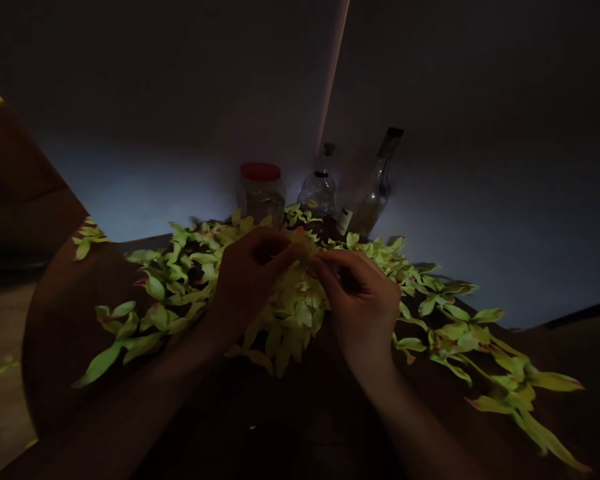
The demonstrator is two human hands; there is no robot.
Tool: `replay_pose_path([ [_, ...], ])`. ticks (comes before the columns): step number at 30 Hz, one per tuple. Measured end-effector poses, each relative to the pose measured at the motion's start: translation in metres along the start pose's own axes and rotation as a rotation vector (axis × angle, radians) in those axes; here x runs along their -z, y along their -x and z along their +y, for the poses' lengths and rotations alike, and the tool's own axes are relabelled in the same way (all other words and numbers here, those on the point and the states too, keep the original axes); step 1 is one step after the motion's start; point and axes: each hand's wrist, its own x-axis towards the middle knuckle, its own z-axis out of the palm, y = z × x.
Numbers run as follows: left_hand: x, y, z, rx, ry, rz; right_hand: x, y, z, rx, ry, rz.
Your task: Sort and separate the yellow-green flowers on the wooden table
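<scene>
In dim light, my left hand [253, 270] and my right hand [363, 293] meet above the table, fingertips nearly touching. Both are closed in a pinch. A pale yellowish bit shows between the fingertips, too dark and blurred to make out. Just below and behind them is a dense cluster of yellow-green blooms [303, 310], with narrow petals pointing down at its front. Loose yellow-green orchid-like flowers [163, 313], some tipped with pink, lie left of my hands. More loose flowers [460, 333] spread to the right. My hands hide part of the heap.
A jar with a red lid [261, 172], a round stoppered glass bottle [317, 190] and a taller tilted bottle [373, 200] stand at the back against the wall. The dark round-edged table [50, 333] ends at left, above a wooden floor [3, 400] with a fallen flower.
</scene>
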Motion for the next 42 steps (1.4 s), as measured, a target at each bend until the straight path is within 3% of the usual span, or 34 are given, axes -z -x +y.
replay_pose_path([
  [8,0.006,-0.004,-0.005,-0.193,-0.171,-0.091,-0.003,0.000,0.006,-0.302,-0.246,-0.170],
  [14,0.004,-0.002,-0.007,-0.154,-0.123,-0.055,-0.004,-0.003,0.012,-0.135,-0.197,-0.175],
  [22,0.006,0.001,-0.007,-0.105,-0.126,-0.117,-0.001,-0.002,0.012,-0.260,-0.237,-0.185],
  [28,0.007,0.000,-0.003,-0.019,0.026,-0.195,0.004,-0.005,0.015,-0.059,-0.132,-0.226],
  [32,0.007,-0.002,-0.004,0.013,0.063,-0.200,0.005,-0.005,0.016,-0.055,-0.114,-0.280],
  [37,0.006,-0.005,-0.012,-0.018,0.066,-0.208,0.004,-0.004,0.017,-0.101,-0.154,-0.301],
  [42,0.002,-0.004,-0.014,-0.159,0.007,-0.083,0.004,-0.005,0.014,-0.158,-0.179,-0.307],
])
